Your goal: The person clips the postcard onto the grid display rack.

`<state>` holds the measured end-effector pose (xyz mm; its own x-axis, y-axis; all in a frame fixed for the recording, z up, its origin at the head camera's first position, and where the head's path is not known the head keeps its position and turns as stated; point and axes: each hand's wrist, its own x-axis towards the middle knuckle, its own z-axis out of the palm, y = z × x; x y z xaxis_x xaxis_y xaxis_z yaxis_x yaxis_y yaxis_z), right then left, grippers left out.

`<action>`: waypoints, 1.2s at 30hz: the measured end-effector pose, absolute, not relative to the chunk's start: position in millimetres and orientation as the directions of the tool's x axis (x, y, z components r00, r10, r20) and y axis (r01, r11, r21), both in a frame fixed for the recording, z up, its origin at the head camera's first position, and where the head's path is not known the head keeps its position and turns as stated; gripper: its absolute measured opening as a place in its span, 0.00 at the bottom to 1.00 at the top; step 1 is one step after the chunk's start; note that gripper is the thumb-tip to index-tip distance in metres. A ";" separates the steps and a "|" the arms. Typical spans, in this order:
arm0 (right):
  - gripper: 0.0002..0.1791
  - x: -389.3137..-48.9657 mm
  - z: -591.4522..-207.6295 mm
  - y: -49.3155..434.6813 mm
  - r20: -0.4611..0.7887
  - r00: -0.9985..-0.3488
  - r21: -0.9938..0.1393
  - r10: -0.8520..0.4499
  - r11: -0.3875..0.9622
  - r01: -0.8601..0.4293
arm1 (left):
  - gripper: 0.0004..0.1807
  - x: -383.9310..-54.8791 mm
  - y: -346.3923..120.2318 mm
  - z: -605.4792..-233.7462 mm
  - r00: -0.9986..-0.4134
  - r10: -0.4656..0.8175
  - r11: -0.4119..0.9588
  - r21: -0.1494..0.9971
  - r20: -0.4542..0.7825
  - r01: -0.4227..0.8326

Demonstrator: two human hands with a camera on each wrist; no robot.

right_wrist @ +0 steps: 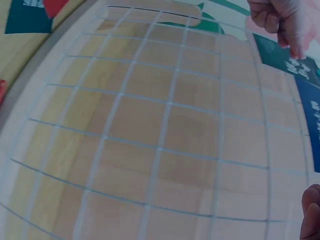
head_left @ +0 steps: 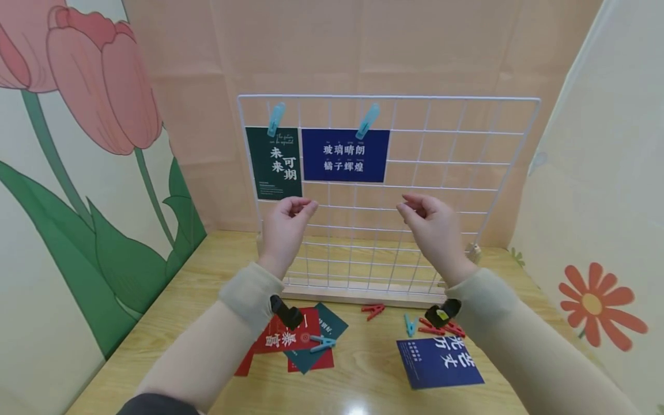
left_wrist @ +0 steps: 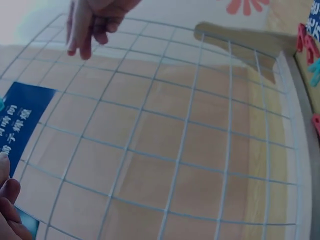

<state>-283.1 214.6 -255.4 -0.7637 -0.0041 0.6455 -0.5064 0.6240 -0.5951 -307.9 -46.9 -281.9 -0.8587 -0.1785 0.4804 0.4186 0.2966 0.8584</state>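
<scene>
Both hands are raised in front of a white wire grid (head_left: pixel 353 229), and no object shows in either one. My left hand (head_left: pixel 287 230), thumb near the bent index finger, is just below a green card (head_left: pixel 275 164). To the right, my right hand (head_left: pixel 434 230) hovers with loosely bent fingers, below and right of a blue card (head_left: pixel 344 155). A light-blue clothespin (head_left: pixel 276 119) is at the green card's top, and another clothespin (head_left: pixel 368 121) at the blue card's top. In the right wrist view the left hand (right_wrist: pixel 281 22) appears near the green card.
Red and green cards (head_left: pixel 284 333) overlap on the wooden table at left, a blue clothespin (head_left: pixel 323 343) on them. Another blue card (head_left: pixel 441 362) lies at right, beside red clothespins (head_left: pixel 433 329) and a blue one (head_left: pixel 410 325). A red clothespin (head_left: pixel 373 311) lies near the grid's wooden base (head_left: pixel 358 295).
</scene>
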 end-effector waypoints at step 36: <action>0.13 -278.9 -428.5 274.3 -0.065 -0.998 -0.510 0.020 0.859 0.051 | 0.11 -283.0 -41.2 -421.3 -0.978 -0.154 0.294 0.952 0.140 0.089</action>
<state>-278.9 274.3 -428.5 -0.9977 0.0204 -0.0650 0.0508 0.8586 -0.5101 -283.0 -41.2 -421.3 -0.9782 -0.1541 0.1395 0.0895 0.2938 0.9517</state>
